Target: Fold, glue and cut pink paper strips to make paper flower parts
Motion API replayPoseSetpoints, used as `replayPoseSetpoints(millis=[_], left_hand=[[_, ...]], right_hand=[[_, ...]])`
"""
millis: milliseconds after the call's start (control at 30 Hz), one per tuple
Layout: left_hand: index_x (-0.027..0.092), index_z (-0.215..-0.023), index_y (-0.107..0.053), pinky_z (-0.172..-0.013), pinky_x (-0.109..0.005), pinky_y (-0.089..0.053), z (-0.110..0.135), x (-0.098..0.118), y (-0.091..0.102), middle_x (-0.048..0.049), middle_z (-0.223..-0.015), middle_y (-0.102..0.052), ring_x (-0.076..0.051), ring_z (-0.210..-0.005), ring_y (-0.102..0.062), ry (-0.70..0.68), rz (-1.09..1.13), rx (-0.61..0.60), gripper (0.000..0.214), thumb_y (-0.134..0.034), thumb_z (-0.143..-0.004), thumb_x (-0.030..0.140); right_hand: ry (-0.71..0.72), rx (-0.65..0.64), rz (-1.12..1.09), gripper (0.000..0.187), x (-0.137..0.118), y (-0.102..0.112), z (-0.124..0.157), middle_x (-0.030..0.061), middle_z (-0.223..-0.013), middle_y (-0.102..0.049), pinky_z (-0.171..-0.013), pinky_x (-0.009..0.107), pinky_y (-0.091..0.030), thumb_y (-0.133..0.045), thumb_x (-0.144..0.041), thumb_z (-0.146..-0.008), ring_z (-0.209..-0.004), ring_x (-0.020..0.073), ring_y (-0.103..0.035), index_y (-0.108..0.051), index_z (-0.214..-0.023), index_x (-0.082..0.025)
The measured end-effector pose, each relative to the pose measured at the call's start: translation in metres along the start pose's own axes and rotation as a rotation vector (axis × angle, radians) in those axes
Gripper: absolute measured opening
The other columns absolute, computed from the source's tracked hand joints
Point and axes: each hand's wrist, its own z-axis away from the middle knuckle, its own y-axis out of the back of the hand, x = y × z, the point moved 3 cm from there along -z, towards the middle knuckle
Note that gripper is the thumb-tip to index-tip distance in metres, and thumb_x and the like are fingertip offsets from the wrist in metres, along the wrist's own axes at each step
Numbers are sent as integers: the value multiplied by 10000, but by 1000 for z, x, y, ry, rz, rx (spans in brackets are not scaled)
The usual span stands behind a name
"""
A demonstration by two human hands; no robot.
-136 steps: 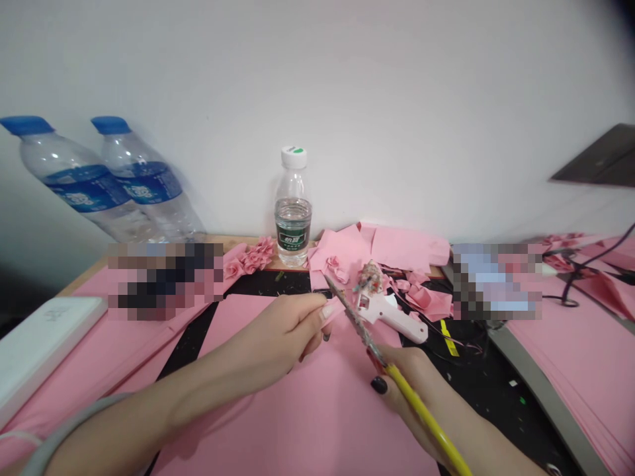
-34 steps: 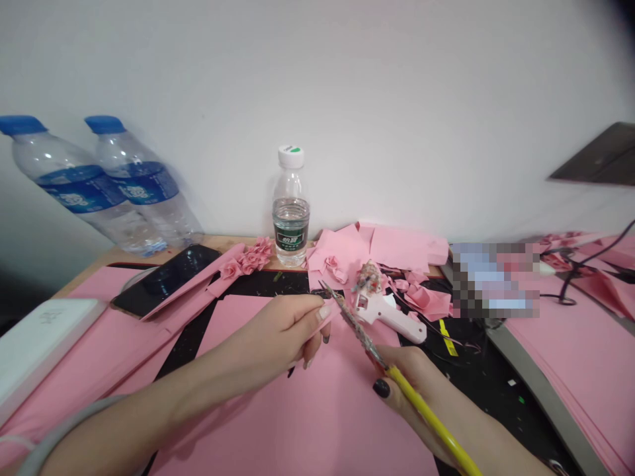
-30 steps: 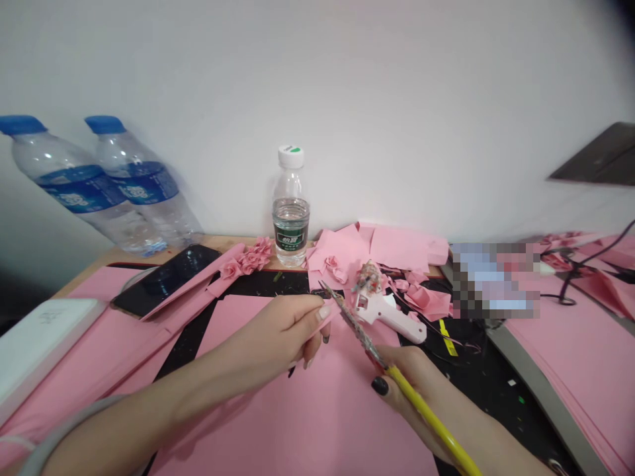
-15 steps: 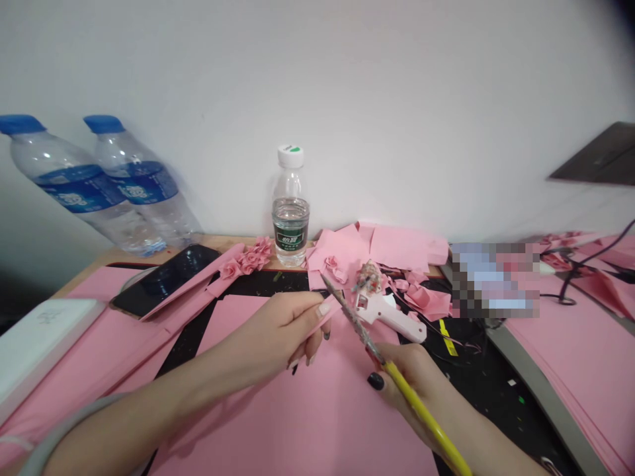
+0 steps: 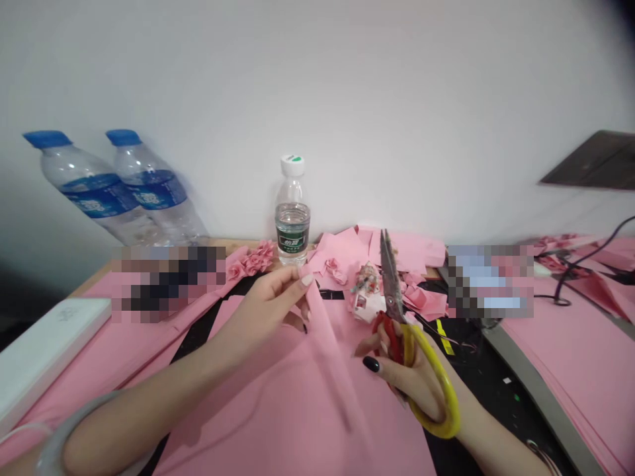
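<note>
Above a flat pink paper sheet [image 5: 248,410], the left hand [image 5: 270,304] pinches a long pink paper strip [image 5: 327,350]; the right hand [image 5: 417,382] holds yellow-and-red-handled metal scissors [image 5: 407,338]. Pinch lightly, blades [image 5: 391,281] clear.

Red-and-yellow scissors [image 5: 395,309], pink paper [image 5: 325,338]

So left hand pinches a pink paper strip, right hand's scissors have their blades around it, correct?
Blades aren't around it: the head view shows the scissors apart from the pink paper strip. Left hand and right hand as you said.
</note>
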Motion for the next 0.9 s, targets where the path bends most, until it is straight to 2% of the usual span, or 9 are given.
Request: replayPoseSetpoints(millis=[67,167,400,567,667,733,800,900], left_hand=[[186,-791,-575,-576,-223,-541,1,-1,2,24,-732,-560,-121,-665,-583,-6,50,56,288,-614,-880,458],[187,-827,-597,-577,-213,-555,4,-3,7,19,-744,-585,-125,-681,-612,-25,111,139,261,-671,-846,437],[192,-801,-626,-654,-208,-567,11,-13,19,27,-738,-620,-109,-692,-633,-87,239,227,219,-683,-853,397],[197,-821,-634,-650,-213,-565,15,-18,22,16,-753,-653,-126,-701,-665,-56,343,219,191,-728,-817,363],[196,-777,-611,-623,-223,-564,17,-22,13,15,-710,-647,-144,-686,-678,9,389,135,208,-752,-790,348],[194,-747,-598,-615,-223,-566,18,-25,6,20,-682,-634,-144,-673,-677,46,387,93,219,-754,-787,342],[191,-736,-602,-612,-216,-565,19,-26,4,24,-676,-624,-131,-651,-665,41,380,107,222,-751,-791,346],[190,-737,-618,-616,-203,-564,18,-25,10,30,-690,-614,-114,-634,-647,-8,402,210,214,-759,-782,345]], right_hand=[[-36,8,23,323,-5,0,0,-3,-686,-588,-417,228,-331,-722,-418,-643,-480,91,-418,-487,-730,-215],[-56,-6,22,299,-10,1,0,-70,-551,-467,-405,216,-297,-690,-347,-679,-436,80,-375,-414,-683,-233],[69,77,16,253,-13,14,-3,-87,-546,-400,-420,205,-298,-653,-278,-698,-455,78,-368,-409,-655,-225],[115,138,-6,257,-7,21,-4,-86,-560,-420,-426,203,-305,-670,-264,-707,-459,79,-373,-417,-697,-225],[118,161,-13,265,-6,21,-5,-82,-573,-435,-413,203,-290,-682,-289,-733,-453,78,-360,-425,-725,-228],[160,160,-11,282,-9,21,-6,-63,-603,-469,-450,213,-332,-695,-310,-737,-495,90,-399,-427,-720,-226],[201,161,-16,293,-14,22,-5,-53,-618,-473,-483,224,-360,-704,-344,-737,-528,100,-418,-437,-720,-225],[213,189,-17,308,-17,26,-5,-71,-573,-400,-438,222,-307,-687,-426,-755,-478,92,-351,-453,-725,-229]])
